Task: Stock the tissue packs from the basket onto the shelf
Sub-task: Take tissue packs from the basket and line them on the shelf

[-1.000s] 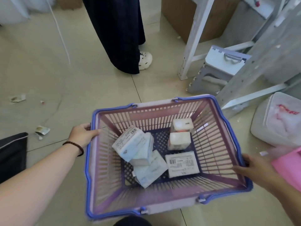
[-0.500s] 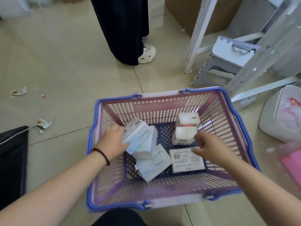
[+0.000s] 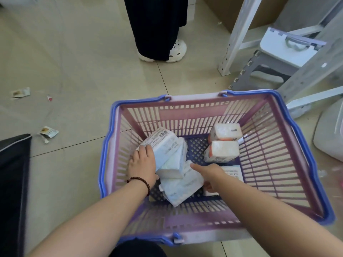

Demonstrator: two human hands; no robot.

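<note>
Both hands are down inside the basket point(image 3: 304, 158) at lower centre of the frame. The left hand point(image 3: 143, 164) curls round the lower left end of the top pack point(image 3: 163, 145), whose long axis runs toward upper right. The right hand point(image 3: 209, 175) (fingers hidden beneath it, so its hold is unclear) rests on the flat pack point(image 3: 181, 184) just below.

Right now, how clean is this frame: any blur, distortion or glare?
Head view: wide-angle bend shows in the basket rim and the leaning shelf posts; the far right edge is smeared; packs are sharp enough to show a barcode; soft even light, faint sheen on the floor, no hard shadows.
</note>
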